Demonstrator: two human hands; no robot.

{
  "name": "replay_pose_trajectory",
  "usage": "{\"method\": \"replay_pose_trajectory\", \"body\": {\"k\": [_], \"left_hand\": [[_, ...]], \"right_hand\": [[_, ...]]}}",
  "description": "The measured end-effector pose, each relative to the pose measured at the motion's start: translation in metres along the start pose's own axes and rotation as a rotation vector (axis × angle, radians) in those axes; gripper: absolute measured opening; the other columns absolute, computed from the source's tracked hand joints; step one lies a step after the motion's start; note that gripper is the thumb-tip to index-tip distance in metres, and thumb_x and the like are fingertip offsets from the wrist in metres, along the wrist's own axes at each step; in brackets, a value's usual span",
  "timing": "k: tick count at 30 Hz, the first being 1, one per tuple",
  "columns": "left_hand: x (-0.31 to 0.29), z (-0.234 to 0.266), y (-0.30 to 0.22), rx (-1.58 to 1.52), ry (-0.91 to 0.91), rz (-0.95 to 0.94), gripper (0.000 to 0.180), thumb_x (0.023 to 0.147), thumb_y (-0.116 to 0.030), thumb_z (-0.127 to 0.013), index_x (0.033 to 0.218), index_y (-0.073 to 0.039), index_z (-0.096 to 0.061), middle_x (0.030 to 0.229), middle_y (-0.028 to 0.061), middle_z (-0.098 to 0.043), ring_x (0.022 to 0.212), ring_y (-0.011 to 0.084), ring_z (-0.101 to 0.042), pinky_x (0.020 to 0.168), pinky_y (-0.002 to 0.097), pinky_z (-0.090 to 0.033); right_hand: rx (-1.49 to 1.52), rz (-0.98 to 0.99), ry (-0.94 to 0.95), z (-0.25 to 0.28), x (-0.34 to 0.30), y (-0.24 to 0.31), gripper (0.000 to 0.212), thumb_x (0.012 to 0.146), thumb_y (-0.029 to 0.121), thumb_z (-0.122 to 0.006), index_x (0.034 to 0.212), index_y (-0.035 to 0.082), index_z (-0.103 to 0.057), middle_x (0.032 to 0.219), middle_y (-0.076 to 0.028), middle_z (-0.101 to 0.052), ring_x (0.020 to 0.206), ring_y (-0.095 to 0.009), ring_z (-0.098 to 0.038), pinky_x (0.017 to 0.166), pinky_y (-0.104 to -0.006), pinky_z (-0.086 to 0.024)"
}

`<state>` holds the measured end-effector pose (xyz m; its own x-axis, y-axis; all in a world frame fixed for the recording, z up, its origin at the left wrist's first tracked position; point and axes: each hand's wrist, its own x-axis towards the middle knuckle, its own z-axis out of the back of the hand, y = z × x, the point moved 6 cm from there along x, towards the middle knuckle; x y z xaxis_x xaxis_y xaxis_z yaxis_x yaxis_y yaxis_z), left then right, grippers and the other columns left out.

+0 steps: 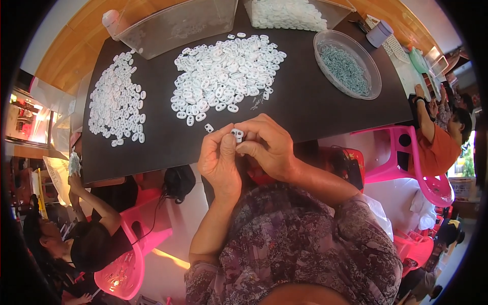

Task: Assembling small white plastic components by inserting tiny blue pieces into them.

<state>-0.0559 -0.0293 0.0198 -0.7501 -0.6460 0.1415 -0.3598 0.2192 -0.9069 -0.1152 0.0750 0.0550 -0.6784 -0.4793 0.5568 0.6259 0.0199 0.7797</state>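
Observation:
Just off the table's front edge, my two hands meet around a small white oval plastic piece with two holes [237,134]. My left hand [219,160] pinches it between thumb and fingers. From the other side, the thumb and forefinger of my right hand [272,145] close on the same piece. Whether a smaller part sits between the right fingertips is hidden. One loose matching piece [209,127] lies on the table beside my left fingertips. Beyond my hands spreads a large heap of such white pieces [223,76]; a few tiny slim bits [258,103] lie at its near right.
Another pile of white pieces [117,101] covers the table's left. A round clear tub [375,86] of small grey-green slim parts stands right. Clear bins [178,30] line the back, near a lidded cup [379,33]. People sit on both sides, near pink chairs [394,152].

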Motion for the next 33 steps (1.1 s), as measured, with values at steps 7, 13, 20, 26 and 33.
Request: {"method": "replay_pose_trajectory", "body": {"k": [7, 13, 20, 26, 33], "left_hand": [[-0.002, -0.004, -0.006, -0.053, 0.034, -0.007, 0.02, 0.089, -0.011, -0.059, 0.101, 0.005, -0.059, 0.083, 0.0063, -0.06, 0.066, 0.009, -0.052, 0.06, 0.0208, -0.044], [-0.006, -0.002, -0.009, 0.022, -0.005, -0.103, 0.021, 0.09, -0.011, -0.057, 0.104, 0.005, -0.058, 0.087, 0.0027, -0.059, 0.073, 0.0068, -0.051, 0.067, 0.0201, -0.043], [-0.014, -0.003, -0.009, -0.023, 0.011, -0.134, 0.02, 0.092, -0.011, -0.054, 0.104, 0.005, -0.059, 0.086, -0.0005, -0.053, 0.074, 0.0053, -0.046, 0.07, 0.0191, -0.039], [-0.02, -0.002, -0.006, 0.116, -0.004, -0.209, 0.022, 0.093, -0.013, -0.052, 0.105, 0.005, -0.057, 0.083, -0.0002, -0.049, 0.07, 0.0056, -0.044, 0.064, 0.0191, -0.04], [-0.022, -0.003, -0.007, 0.1, -0.055, -0.259, 0.018, 0.093, -0.01, -0.05, 0.1, 0.005, -0.058, 0.08, 0.0021, -0.05, 0.066, 0.0065, -0.045, 0.058, 0.0195, -0.038]], "right_hand": [[0.147, -0.086, -0.067, 0.001, -0.003, 0.0, 0.024, 0.076, -0.006, -0.062, 0.1, -0.004, -0.06, 0.078, -0.008, -0.058, 0.064, -0.013, -0.055, 0.056, -0.0244, -0.044], [0.004, 0.088, -0.075, 0.0, -0.003, 0.009, 0.025, 0.075, -0.001, -0.066, 0.098, -0.002, -0.058, 0.081, -0.01, -0.058, 0.064, -0.017, -0.053, 0.055, -0.0272, -0.044], [-0.124, 0.282, -0.136, 0.0, -0.008, 0.016, 0.024, 0.078, 0.004, -0.065, 0.099, -0.004, -0.056, 0.084, -0.013, -0.059, 0.065, -0.022, -0.052, 0.056, -0.03, -0.043], [-0.181, 0.382, -0.149, -0.002, -0.011, 0.02, 0.019, 0.08, 0.004, -0.062, 0.097, -0.003, -0.055, 0.085, -0.013, -0.058, 0.065, -0.024, -0.052, 0.056, -0.0316, -0.043], [-0.25, 0.415, -0.164, -0.005, -0.014, 0.02, 0.016, 0.083, 0.006, -0.06, 0.095, -0.001, -0.054, 0.083, -0.012, -0.057, 0.063, -0.023, -0.052, 0.055, -0.0326, -0.042]]}}
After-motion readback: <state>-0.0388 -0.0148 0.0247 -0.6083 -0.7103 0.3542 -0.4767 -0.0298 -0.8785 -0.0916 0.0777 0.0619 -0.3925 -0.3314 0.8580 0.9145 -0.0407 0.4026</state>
